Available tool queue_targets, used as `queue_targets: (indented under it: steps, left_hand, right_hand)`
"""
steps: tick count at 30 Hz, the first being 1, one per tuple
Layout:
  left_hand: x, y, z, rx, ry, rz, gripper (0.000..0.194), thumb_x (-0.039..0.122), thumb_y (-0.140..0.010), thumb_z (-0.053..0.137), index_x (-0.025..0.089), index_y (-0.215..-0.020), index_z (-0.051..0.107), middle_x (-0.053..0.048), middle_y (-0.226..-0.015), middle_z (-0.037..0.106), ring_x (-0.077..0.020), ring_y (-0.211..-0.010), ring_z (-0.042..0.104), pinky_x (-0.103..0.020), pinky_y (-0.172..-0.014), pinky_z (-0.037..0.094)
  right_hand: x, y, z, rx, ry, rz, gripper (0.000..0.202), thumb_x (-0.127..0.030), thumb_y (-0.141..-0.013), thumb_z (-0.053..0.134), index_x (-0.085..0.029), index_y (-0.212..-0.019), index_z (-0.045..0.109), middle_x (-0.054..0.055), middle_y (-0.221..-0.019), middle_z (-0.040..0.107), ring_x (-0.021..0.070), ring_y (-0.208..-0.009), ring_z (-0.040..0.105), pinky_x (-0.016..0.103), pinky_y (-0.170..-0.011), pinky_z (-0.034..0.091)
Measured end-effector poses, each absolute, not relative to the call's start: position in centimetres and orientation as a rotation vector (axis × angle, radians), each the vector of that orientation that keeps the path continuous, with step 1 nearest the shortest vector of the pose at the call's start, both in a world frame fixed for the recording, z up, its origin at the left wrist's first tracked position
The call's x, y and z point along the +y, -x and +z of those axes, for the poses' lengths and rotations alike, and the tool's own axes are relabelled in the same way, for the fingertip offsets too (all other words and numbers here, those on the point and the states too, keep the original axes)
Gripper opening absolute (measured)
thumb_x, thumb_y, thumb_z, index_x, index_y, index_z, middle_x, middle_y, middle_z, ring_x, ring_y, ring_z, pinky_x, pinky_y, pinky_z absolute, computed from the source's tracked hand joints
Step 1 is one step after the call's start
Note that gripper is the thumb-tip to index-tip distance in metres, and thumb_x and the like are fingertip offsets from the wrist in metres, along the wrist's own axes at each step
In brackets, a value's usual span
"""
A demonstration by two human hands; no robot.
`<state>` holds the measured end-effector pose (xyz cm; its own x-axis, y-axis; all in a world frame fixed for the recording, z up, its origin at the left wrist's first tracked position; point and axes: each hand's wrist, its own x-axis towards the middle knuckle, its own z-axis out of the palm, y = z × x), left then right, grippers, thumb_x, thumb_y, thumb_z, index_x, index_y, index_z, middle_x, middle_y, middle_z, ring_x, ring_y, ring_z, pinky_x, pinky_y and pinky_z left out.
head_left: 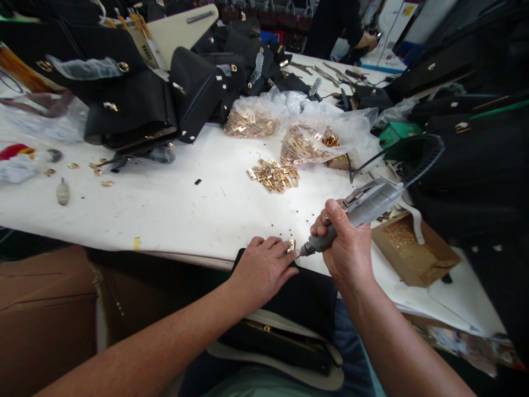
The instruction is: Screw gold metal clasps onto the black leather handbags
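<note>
My left hand (260, 267) lies over the flap of a black handbag (306, 298), fingers pressed together and holding it against the table edge. At its fingertips a small gold metal fitting (291, 246) stands up from the flap. My right hand (349, 248) is wrapped round a grey electric screwdriver (372, 201), tilted down to the left. Its bit (301, 253) points at the flap right beside the gold fitting; whether it touches a screw is too small to tell. The bag's open body, with a gold zip, hangs over my lap.
A pile of gold fittings (275, 175) lies mid-table, before plastic bags of gold parts (308, 144). A cardboard box (417, 251) of small gold pieces stands right. Black handbags (132, 107) crowd the left and back. A screwdriver cable (430, 144) loops right. A person (334, 27) works behind.
</note>
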<state>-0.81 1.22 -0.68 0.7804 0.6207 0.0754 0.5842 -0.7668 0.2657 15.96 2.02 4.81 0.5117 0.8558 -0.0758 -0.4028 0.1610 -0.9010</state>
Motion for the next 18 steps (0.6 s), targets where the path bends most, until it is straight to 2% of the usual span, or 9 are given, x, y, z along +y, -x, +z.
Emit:
queue_targets:
  steps: [6, 18]
  left_hand:
    - [1.2, 0.7, -0.6, 0.939, -2.759, 0.24, 0.03, 0.043, -0.1, 0.057, 0.026, -0.124, 0.062, -0.004, -0.132, 0.064, -0.0256, -0.118, 0.055, -0.042, -0.088, 0.04]
    - [1.3, 0.6, -0.4, 0.954, -2.724, 0.23, 0.027, 0.043, -0.1, 0.056, 0.026, -0.121, 0.062, -0.002, -0.131, 0.065, -0.0257, -0.118, 0.054, -0.045, -0.088, 0.039]
  right_hand:
    - [3.3, -16.2, 4.3, -0.586, 1.114, 0.809, 0.034, -0.038, -0.076, 0.084, -0.02, -0.082, 0.056, -0.009, -0.056, 0.052, 0.0089, -0.044, 0.048, 0.023, -0.045, 0.045]
    - [4.3, -15.1, 1.7, -0.643, 1.27, 0.725, 0.037, -0.046, -0.073, 0.082, -0.019, -0.08, 0.058, -0.007, -0.051, 0.053, 0.0099, -0.04, 0.048, 0.023, -0.041, 0.044]
